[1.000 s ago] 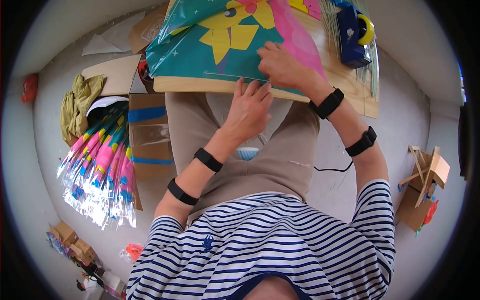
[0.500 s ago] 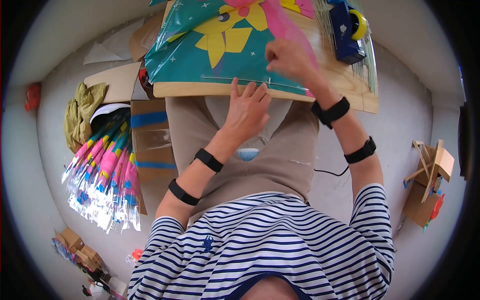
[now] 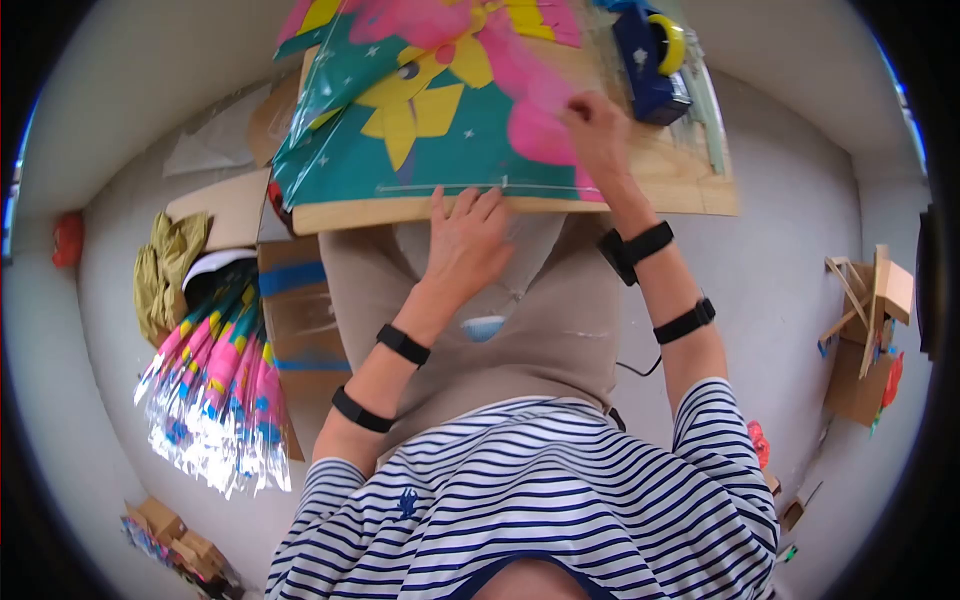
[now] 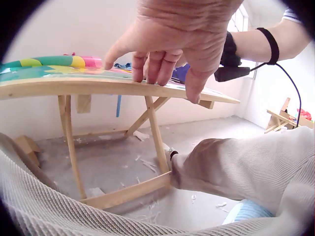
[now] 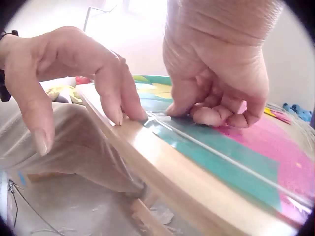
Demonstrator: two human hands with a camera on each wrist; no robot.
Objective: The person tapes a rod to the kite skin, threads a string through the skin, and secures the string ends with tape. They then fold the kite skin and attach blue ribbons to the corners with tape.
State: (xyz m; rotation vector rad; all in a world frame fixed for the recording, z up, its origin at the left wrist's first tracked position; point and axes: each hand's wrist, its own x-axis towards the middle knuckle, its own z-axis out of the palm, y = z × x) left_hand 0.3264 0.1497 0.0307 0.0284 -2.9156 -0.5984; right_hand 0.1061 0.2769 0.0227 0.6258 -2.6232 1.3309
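Observation:
A teal, pink and yellow plastic film sheet (image 3: 325, 175) with a cartoon figure lies on the wooden table. Along its near edge runs a thin white rod (image 5: 221, 155), with a small whitish piece (image 3: 505, 182) across it. My left hand (image 3: 470, 238) rests its fingertips on the table's near edge, close to the rod; its fingers are extended, thumb apart. My right hand (image 3: 602, 140) is over the pink part of the sheet, slightly blurred, fingers curled. In the right wrist view those curled fingers (image 5: 211, 117) sit low over the film, with nothing showing in them.
A dark blue tape dispenser (image 3: 640, 65) with a yellow roll (image 3: 670, 45) stands at the table's far right, thin rods (image 3: 712, 120) beside it. Left of the table, a cardboard box (image 3: 292, 315) stands near a bundle of folded film pieces (image 3: 215, 370). Knees are under the table edge.
My right hand has lifted from beside the left fingertips and moved right over the pink part. A whitish piece now shows across the rod. The left hand stays at the edge; the view has shifted.

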